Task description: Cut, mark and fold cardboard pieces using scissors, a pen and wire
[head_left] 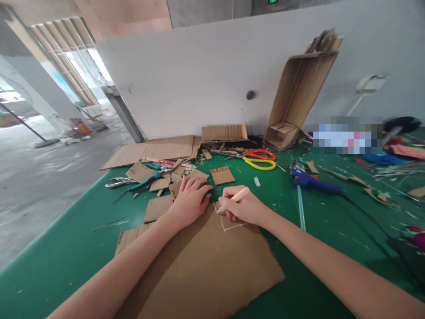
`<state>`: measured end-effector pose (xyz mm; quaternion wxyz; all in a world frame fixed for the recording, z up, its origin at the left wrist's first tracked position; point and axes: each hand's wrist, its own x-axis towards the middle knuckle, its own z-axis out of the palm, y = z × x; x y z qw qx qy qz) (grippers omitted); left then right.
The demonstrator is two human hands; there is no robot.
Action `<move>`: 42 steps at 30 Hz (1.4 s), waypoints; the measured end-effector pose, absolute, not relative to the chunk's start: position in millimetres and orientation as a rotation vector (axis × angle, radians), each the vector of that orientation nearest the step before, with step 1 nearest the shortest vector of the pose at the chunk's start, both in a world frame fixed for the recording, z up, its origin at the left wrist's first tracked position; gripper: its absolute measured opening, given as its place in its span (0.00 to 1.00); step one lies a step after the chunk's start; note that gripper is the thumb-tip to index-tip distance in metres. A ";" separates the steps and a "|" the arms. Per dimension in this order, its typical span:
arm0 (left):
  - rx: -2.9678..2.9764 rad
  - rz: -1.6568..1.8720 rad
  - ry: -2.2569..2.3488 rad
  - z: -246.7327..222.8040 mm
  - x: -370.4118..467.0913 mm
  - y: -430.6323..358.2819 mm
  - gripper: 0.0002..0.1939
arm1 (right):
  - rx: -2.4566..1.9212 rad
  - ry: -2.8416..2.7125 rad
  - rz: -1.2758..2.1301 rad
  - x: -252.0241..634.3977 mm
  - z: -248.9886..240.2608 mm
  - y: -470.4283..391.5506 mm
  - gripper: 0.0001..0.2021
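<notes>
A large brown cardboard sheet (206,270) lies on the green table in front of me. My left hand (191,201) rests on its far left edge, palm down with fingers stretched forward. In my right hand (241,204) is a pale peach marker (234,198), its tip at the sheet near the far edge. White lines (229,228) form a corner on the cardboard there. Part of the drawing is hidden under my right hand. Just beyond my hands lies a small cardboard square (222,175), with a white eraser-like block (256,181) to its right.
Red-and-yellow-handled scissors (260,159) lie at the back. Teal-handled pliers (146,180) sit among cardboard scraps on the left. A blue glue gun (315,182) with its cord is on the right. A tall cardboard structure (295,97) leans against the white wall (199,84).
</notes>
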<state>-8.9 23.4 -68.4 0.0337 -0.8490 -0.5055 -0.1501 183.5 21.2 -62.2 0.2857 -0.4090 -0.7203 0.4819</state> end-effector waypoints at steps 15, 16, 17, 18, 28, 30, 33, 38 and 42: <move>-2.611 -0.495 -1.540 -73.6 -11.0 25.6 0.15 | -1.066 -2.025 1.061 190.5 -67.8 4.3 0.10; -2.612 -0.491 -1.544 -73.6 -10.9 25.4 0.15 | -1.059 -2.036 1.047 190.4 -67.1 4.6 0.10; -2.612 -0.486 -1.550 -73.4 -10.6 25.2 0.15 | -1.054 -2.044 1.031 190.5 -66.0 4.9 0.10; -2.612 -0.479 -1.555 -73.0 -10.2 24.9 0.15 | -1.051 -2.052 1.014 190.7 -64.8 5.2 0.10; -2.596 -0.456 -1.574 -68.9 -7.9 23.7 0.15 | -1.075 -1.918 1.360 195.3 -64.3 5.3 0.10; -2.600 -0.466 -1.578 -70.3 -8.7 24.1 0.15 | -1.074 -1.857 1.370 194.6 -66.1 4.7 0.10; -2.609 -0.473 -1.576 -72.7 -10.2 25.1 0.15 | -1.064 -1.897 1.268 193.7 -66.3 4.8 0.10; -2.607 -0.469 -1.579 -73.0 -10.8 25.8 0.15 | -1.070 -2.033 1.158 194.8 -62.3 6.3 0.11; -2.613 -0.451 -1.567 -71.9 -10.4 25.2 0.15 | -1.048 -1.950 1.362 195.9 -64.8 5.5 0.12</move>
